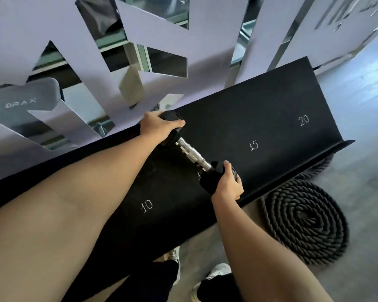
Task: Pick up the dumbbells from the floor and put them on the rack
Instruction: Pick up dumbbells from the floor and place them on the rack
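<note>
**Dumbbell on the rack shelf, both hands on its ends**

Far left: a grey padded bench [31, 94] marked "DRAX" shows in the mirror cut-outs of the lilac wall panel [162, 40] behind the rack. Your left forearm crosses the black rack shelf [271, 101] and hides much of its left part.

Your left hand [156, 127] is clamped over the far head of the dumbbell [192, 154], thumb on the right face, near the shelf's back edge. The knurled metal handle runs diagonally toward you between the two hands and is bare. Your right hand [227, 184] is closed round the near head, close to the shelf's front lip. The dumbbell lies between the painted "10" [147, 206] and the "15" [253, 145]; a further digit under it is mostly covered. Whether its heads rest fully on the shelf, you cannot tell.

Right of that: "20" [303, 120], with bare shelf around it. On the floor beside and partly under the rack's right end lies a coiled black rope [306, 223]. Your shoes [218, 271] stand below the shelf.
</note>
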The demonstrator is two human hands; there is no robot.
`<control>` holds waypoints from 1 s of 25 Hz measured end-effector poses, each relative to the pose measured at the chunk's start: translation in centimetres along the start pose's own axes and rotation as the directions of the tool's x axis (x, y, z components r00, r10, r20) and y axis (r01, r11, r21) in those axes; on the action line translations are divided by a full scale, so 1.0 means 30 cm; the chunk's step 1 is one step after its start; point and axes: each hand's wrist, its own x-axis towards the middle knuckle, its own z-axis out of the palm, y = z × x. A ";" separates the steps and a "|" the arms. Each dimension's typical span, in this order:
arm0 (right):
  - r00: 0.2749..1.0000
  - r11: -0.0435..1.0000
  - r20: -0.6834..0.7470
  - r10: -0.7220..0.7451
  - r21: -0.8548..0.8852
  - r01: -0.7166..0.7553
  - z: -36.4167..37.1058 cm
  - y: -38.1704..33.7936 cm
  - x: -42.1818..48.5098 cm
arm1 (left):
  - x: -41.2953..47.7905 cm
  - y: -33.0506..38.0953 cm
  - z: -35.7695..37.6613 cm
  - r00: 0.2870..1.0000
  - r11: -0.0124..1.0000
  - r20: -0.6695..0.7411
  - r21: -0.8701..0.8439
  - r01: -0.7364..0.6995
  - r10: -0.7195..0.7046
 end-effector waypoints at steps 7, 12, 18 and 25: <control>0.997 0.985 -0.028 0.078 -0.152 -0.081 0.050 0.019 0.089 | 0.096 -0.062 0.088 0.995 0.995 0.073 0.083 0.056 -0.062; 0.995 0.930 0.028 -0.092 -0.356 0.096 0.071 -0.116 0.118 | 0.114 -0.021 0.088 0.977 0.981 0.175 0.166 0.096 -0.125; 0.942 0.850 0.191 -0.277 -0.408 0.333 0.104 -0.250 0.100 | 0.067 0.054 0.108 0.995 0.990 0.091 0.134 0.035 -0.047; 0.738 0.639 0.397 -0.546 -0.372 0.673 0.092 -0.503 -0.059 | -0.056 0.264 0.059 0.942 0.930 -0.053 0.190 -0.316 0.331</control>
